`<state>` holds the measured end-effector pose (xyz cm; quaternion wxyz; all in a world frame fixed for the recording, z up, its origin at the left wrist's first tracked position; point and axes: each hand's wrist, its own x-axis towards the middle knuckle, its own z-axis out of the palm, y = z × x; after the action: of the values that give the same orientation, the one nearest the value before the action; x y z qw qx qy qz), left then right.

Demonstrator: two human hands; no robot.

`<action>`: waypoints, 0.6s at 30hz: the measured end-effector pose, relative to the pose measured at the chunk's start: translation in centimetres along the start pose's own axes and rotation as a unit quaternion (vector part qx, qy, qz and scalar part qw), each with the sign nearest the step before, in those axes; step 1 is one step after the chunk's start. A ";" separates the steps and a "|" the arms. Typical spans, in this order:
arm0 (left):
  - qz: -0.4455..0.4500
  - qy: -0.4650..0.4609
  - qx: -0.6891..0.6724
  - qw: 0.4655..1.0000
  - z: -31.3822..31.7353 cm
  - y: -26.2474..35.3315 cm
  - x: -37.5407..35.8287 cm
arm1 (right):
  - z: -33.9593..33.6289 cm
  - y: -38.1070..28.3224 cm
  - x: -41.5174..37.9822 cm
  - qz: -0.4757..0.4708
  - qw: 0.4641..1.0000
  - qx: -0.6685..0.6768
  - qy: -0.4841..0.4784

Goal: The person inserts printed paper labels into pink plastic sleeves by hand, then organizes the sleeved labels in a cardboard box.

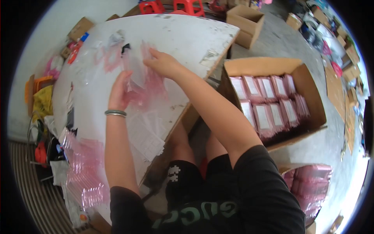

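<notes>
Both hands are over the white table (187, 35), around clear pink plastic packaging (146, 85) that is blurred by motion. My left hand (120, 89), with a bangle at the wrist, is closed on the packaging's near left side. My right hand (161, 64) pinches its upper right part between thumb and fingers. More pink-edged clear plastic (109, 58) lies just beyond, beside a small black item (125, 48). White printed sheets (146, 136) rest on the table nearer my body.
A fanned pile of pink plastic sleeves (85, 171) is at the lower left. To the right, an open carton (317, 117) holds rows of pink packs. Another container of pink packs (311, 187) is below it. Red stools (189, 7) stand behind the table.
</notes>
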<state>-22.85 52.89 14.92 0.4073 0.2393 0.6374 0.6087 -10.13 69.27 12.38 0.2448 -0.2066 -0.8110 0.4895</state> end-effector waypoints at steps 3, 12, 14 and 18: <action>-0.014 0.075 0.037 0.996 -0.4 -0.3 1.0 | 1.0 1.3 0.6 0.044 0.998 0.037 -0.013; -0.016 -0.029 -0.085 0.996 -2.0 -0.9 2.9 | 2.0 -3.7 -0.8 0.136 0.990 -0.021 0.023; -0.037 -0.027 -0.169 0.985 -2.3 -0.7 2.2 | 0.8 -4.3 -1.7 0.133 0.990 -0.044 0.014; -0.053 -0.084 -0.090 0.991 -14.3 -6.9 11.0 | 0.3 0.0 -0.1 0.125 0.983 0.132 -0.018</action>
<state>-39.23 52.35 4.69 0.5112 0.2181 0.5549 0.6190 -10.23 68.95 12.24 0.1924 -0.2630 -0.7114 0.6227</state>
